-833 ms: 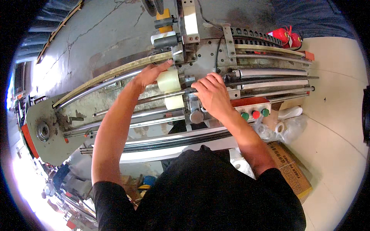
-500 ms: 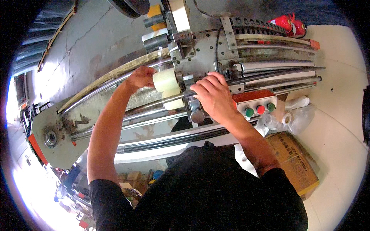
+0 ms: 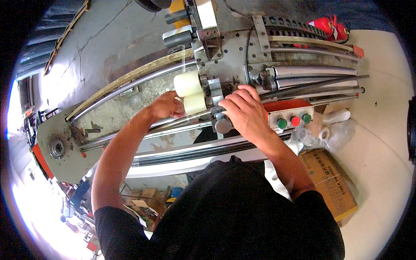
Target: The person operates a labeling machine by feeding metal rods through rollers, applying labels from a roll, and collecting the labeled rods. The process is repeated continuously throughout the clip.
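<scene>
Two pale cream rollers (image 3: 188,84) sit one against the other at the middle of a long metal machine. My left hand (image 3: 168,105) is beside the lower roller, fingers curled in. Whatever it may pinch is hidden. A narrow clear strip (image 3: 183,58) hangs from a black-ended roll (image 3: 178,40) down toward the upper roller. My right hand (image 3: 245,110) is closed over a long dark rod (image 3: 312,86), just right of a metal clamp block (image 3: 215,89). The rod runs lengthwise past the rollers. Under the block is a round metal knob (image 3: 223,126).
A red-and-white control box (image 3: 288,115) with green and red buttons lies right of my right hand. Polished rails (image 3: 130,96) run along the machine. A cardboard box (image 3: 331,186) and clear plastic bags (image 3: 340,134) are on the floor at right. Red fire extinguishers (image 3: 323,27) stand far right.
My left hand has moved down from beside the upper roller to beside the lower one. My right hand stays on the rod. The whole view has shifted slightly.
</scene>
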A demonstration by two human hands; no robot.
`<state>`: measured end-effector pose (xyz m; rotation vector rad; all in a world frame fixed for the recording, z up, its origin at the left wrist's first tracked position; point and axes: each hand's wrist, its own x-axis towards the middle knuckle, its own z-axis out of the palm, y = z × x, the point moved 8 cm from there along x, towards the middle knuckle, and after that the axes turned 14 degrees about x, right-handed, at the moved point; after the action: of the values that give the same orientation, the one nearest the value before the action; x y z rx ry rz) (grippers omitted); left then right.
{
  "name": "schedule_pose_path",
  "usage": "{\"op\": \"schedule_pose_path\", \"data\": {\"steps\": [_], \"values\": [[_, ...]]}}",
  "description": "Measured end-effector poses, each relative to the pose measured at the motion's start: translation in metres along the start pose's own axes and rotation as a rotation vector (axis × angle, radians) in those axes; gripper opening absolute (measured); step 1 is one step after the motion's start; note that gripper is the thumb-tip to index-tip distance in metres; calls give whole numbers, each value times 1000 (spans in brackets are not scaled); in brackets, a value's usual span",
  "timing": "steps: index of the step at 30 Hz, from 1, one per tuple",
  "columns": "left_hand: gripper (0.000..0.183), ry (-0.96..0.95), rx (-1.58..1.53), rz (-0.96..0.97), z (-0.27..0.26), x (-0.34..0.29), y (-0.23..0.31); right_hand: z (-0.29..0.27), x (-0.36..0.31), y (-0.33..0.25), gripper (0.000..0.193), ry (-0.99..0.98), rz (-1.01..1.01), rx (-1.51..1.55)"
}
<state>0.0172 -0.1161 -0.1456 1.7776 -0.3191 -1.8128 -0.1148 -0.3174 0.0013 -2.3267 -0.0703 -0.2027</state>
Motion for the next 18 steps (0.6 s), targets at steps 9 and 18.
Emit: {"op": "schedule_pose_path", "data": {"steps": [9, 18], "values": [[39, 300, 156, 41, -8, -72, 67, 6, -4, 5, 35, -8, 2, 11], [48, 503, -59, 36, 10, -83, 87, 6, 6, 10, 32, 1, -1, 4]]}}
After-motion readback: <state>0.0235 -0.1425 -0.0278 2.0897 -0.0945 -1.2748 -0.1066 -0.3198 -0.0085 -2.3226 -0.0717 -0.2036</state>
